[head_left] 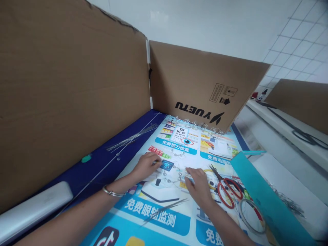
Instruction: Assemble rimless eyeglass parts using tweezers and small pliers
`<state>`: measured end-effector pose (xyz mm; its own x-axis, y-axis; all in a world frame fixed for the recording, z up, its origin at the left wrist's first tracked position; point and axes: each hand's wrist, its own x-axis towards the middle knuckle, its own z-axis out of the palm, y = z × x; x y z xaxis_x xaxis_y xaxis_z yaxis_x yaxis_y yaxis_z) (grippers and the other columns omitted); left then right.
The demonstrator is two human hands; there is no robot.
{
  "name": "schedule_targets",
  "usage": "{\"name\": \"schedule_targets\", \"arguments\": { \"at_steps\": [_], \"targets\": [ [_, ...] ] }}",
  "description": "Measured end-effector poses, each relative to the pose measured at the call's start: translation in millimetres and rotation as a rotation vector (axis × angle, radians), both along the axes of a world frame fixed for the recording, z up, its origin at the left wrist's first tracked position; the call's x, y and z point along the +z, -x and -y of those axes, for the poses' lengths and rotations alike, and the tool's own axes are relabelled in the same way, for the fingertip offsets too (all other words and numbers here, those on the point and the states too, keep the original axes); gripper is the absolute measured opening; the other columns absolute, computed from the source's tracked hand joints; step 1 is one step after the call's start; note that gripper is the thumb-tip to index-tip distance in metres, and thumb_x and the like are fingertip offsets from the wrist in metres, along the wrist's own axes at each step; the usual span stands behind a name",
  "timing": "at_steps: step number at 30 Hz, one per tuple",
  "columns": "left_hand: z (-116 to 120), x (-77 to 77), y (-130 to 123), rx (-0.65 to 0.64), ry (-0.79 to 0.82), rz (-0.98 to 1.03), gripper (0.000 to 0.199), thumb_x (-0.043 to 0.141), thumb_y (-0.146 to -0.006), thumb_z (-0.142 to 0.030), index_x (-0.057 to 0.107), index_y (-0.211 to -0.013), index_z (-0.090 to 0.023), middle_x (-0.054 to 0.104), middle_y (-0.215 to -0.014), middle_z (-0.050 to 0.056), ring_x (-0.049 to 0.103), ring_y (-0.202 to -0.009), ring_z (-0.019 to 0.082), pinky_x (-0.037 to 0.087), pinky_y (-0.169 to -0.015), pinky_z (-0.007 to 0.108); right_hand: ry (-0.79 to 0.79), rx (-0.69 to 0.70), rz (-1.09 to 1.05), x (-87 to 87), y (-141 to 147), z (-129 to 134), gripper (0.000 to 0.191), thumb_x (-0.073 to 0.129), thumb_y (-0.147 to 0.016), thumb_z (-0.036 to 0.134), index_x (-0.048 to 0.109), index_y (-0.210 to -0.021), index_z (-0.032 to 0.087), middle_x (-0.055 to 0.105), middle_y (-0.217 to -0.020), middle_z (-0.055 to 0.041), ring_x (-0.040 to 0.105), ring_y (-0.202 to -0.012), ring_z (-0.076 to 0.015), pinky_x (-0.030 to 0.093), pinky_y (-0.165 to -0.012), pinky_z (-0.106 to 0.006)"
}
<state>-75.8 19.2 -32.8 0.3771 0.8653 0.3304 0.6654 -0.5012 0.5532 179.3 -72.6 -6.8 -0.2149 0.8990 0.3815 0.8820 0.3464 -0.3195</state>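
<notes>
A thin silvery wire strand with clear round beads [179, 174] lies between the left hand [148, 166] and right hand [198, 184] on a blue-and-white printed sheet [159, 239] — whether either hand's fingers pinch it, I cannot tell.

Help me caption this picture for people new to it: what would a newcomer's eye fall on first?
Probably the tall cardboard panel at the back, with YUETU printed upside down on it. Next come the left hand and the right hand, low over a colourful printed sheet, with small shiny beads between them. The red-handled scissors stand out just right of the right hand.
</notes>
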Motion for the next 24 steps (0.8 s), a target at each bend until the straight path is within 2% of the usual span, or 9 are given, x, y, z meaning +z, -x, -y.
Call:
{"name": "schedule_targets", "arguments": {
  "at_steps": [14,19,24],
  "targets": [
    [11.6,3.2,-19.3,0.130,0.042,-0.046,0.023,0.053,-0.074,-0.037,0.056,-0.062,-0.018,0.058,-0.074,0.003,0.051,-0.078,0.018,0.036,-0.072,0.030,0.017,0.012,0.046,-4.9,1.8,3.0,0.033,0.045,-0.080,0.025,0.053,-0.112,0.023,0.058,-0.107,-0.0043,0.047,-0.097,-0.0205,0.033,-0.084,-0.037],
    [11.0,3.5,-29.5,0.209,0.145,-0.019,0.015,0.056,-0.069,-0.030,0.057,-0.060,-0.018,0.059,-0.076,0.003,0.050,-0.082,0.018,0.035,-0.074,0.030,0.018,0.009,0.037,-5.3,1.1,4.1,0.033,0.045,-0.081,0.025,0.053,-0.112,0.024,0.058,-0.107,-0.0037,0.047,-0.097,-0.0200,0.033,-0.085,-0.036],
    [3.6,10.7,-30.9,0.212,0.255,0.014,0.011,0.054,-0.065,-0.022,0.056,-0.057,-0.016,0.060,-0.072,0.002,0.052,-0.077,0.016,0.037,-0.068,0.024,0.004,0.008,-0.005,-6.8,-1.6,4.1,0.032,0.046,-0.080,0.026,0.054,-0.111,0.023,0.058,-0.106,-0.0042,0.047,-0.097,-0.0205,0.032,-0.085,-0.036]
  ]
}}
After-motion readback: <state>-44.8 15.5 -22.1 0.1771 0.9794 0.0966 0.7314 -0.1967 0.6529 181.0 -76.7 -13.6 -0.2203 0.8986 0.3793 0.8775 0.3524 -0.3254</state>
